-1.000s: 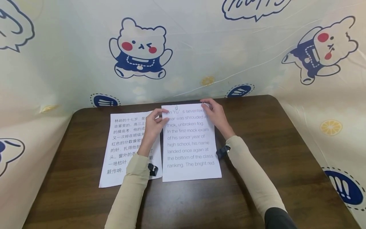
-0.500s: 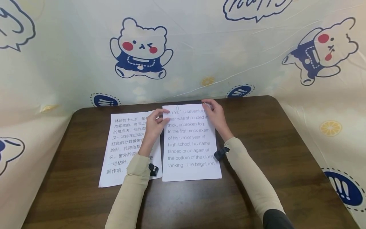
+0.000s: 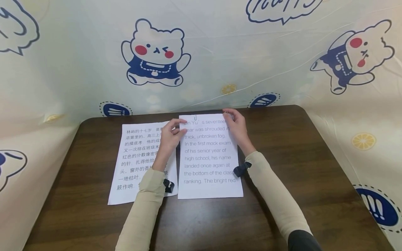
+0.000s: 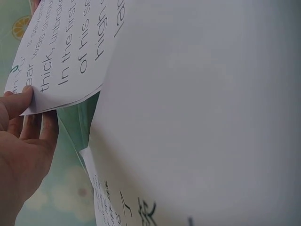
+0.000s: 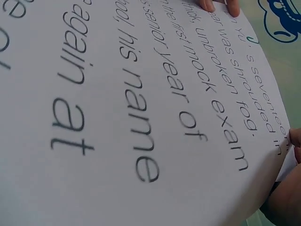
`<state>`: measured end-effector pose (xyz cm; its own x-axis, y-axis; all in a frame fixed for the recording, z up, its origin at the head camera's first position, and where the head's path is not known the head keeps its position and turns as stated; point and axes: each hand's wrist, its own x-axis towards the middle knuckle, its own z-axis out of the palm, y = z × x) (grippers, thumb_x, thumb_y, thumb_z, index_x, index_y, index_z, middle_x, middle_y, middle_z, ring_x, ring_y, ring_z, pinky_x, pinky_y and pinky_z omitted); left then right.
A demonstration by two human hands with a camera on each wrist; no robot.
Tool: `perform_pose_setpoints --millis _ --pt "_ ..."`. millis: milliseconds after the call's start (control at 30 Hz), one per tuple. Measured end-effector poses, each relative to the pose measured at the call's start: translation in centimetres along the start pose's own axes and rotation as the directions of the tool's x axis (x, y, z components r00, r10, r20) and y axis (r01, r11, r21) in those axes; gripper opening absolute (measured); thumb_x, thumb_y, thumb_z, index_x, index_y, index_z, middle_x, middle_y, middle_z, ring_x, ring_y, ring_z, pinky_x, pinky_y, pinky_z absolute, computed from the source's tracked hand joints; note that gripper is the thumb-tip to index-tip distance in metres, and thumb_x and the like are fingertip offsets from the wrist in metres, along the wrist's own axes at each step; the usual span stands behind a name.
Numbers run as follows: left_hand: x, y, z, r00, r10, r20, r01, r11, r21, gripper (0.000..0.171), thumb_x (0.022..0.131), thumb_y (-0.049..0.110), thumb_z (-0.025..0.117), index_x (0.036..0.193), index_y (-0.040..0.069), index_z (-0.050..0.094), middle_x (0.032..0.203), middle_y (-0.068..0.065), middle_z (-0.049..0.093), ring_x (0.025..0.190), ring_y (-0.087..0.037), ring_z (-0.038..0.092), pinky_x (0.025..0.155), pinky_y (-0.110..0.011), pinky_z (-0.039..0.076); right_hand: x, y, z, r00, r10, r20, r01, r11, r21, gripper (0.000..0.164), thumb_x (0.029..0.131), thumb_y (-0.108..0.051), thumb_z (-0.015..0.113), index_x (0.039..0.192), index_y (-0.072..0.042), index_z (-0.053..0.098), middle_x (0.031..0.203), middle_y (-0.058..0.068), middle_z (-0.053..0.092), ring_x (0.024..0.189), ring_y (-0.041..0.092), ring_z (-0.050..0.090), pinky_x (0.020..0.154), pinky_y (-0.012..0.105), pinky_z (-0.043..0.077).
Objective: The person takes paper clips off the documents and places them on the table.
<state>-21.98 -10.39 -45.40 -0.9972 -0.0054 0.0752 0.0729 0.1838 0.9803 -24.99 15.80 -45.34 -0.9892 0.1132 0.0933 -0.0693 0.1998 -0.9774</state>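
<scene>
A stack of printed paper sheets (image 3: 208, 191) with English text lies in front of me, a green paper clip (image 3: 195, 118) on its top edge. My left hand (image 3: 169, 137) pinches the stack's upper left edge, thumb on the print and fingers behind, as the left wrist view shows. At the upper right corner my right hand (image 3: 237, 127) grips the stack between thumb and fingers. A small bit of red (image 5: 297, 153) shows beside those fingers in the right wrist view; what it is I cannot tell. The upper part curves upward in both wrist views.
To the left lies another sheet (image 3: 128, 164) with Chinese text, partly covered by my left forearm. Both rest on a dark brown wooden table (image 3: 282, 146). Behind its far edge hangs a pale curtain (image 3: 213, 52) with cartoon bears.
Almost nothing differs. The right wrist has shifted slightly left and down, its camera now overlapping the stack's right edge a little more. Both hands stay at the same edges.
</scene>
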Motion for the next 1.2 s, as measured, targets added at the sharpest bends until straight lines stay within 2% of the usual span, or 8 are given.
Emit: perform_pose_setpoints --millis 433,567,733,800,900,1033,1200 --pt "0.0 -0.1 0.1 1.0 -0.024 -0.005 0.025 0.999 0.027 0.033 0.092 0.003 0.069 0.122 0.017 0.066 0.124 -0.009 0.067 0.099 -0.027 0.074 0.079 -0.021 0.06 0.7 -0.4 -0.4 0.991 0.081 -0.104 -0.064 0.986 0.156 0.03 0.102 -0.026 0.059 0.128 -0.013 0.065 0.11 0.003 0.071 0.092 0.011 0.066 0.078 0.019 0.053" --pt "0.1 -0.2 0.2 0.999 -0.032 -0.01 0.033 0.999 0.01 0.035 0.091 0.002 0.069 0.122 0.016 0.066 0.125 -0.009 0.066 0.098 -0.025 0.074 0.08 -0.021 0.06 0.9 -0.2 -1.1 0.987 0.099 -0.129 -0.072 0.978 0.198 0.028 0.101 -0.024 0.06 0.127 -0.014 0.067 0.106 -0.001 0.071 0.098 0.013 0.066 0.085 0.019 0.052" --pt "0.1 -0.2 0.2 0.999 -0.049 -0.008 0.049 0.999 0.018 0.035 0.091 0.005 0.07 0.123 0.019 0.066 0.129 -0.006 0.065 0.103 -0.025 0.073 0.084 -0.023 0.06 0.9 0.4 -2.4 0.988 0.092 -0.123 -0.06 0.969 0.239 0.03 0.101 -0.023 0.061 0.129 -0.012 0.065 0.107 -0.003 0.07 0.114 0.026 0.064 0.103 0.029 0.051" --pt "0.1 -0.1 0.3 0.999 -0.054 -0.005 0.054 0.998 0.021 0.035 0.092 0.005 0.07 0.123 0.019 0.066 0.129 -0.006 0.065 0.105 -0.027 0.073 0.085 -0.024 0.06 0.8 0.6 -3.1 0.988 0.088 -0.125 -0.058 0.972 0.226 0.031 0.101 -0.024 0.061 0.129 -0.012 0.065 0.109 -0.003 0.07 0.118 0.026 0.063 0.111 0.035 0.048" --pt "0.1 -0.1 0.3 0.998 -0.07 -0.005 0.071 0.997 0.019 0.035 0.091 0.005 0.07 0.123 0.02 0.066 0.13 -0.005 0.065 0.106 -0.026 0.073 0.085 -0.024 0.06 0.6 1.0 -4.3 0.989 0.077 -0.125 -0.051 0.978 0.203 0.033 0.101 -0.025 0.062 0.13 -0.012 0.065 0.112 0.0 0.07 0.114 0.019 0.064 0.115 0.041 0.045" --pt "0.1 -0.2 0.2 0.996 -0.092 -0.011 0.092 0.995 0.026 0.035 0.092 0.006 0.07 0.123 0.021 0.066 0.135 -0.003 0.063 0.104 -0.025 0.073 0.083 -0.023 0.06 0.2 1.6 -6.0 0.991 0.065 -0.116 -0.048 0.988 0.145 0.034 0.1 -0.027 0.063 0.131 -0.014 0.066 0.115 0.002 0.07 0.107 0.011 0.064 0.112 0.037 0.048" --pt "0.2 -0.4 0.0 0.996 -0.092 -0.01 0.092 0.995 0.029 0.036 0.093 0.007 0.07 0.125 0.022 0.066 0.139 -0.002 0.061 0.103 -0.025 0.073 0.084 -0.026 0.06 -0.1 2.2 -7.7 0.994 0.066 -0.091 -0.061 0.997 0.053 0.037 0.099 -0.029 0.063 0.134 -0.018 0.065 0.118 0.001 0.069 0.105 0.007 0.064 0.112 0.033 0.048"
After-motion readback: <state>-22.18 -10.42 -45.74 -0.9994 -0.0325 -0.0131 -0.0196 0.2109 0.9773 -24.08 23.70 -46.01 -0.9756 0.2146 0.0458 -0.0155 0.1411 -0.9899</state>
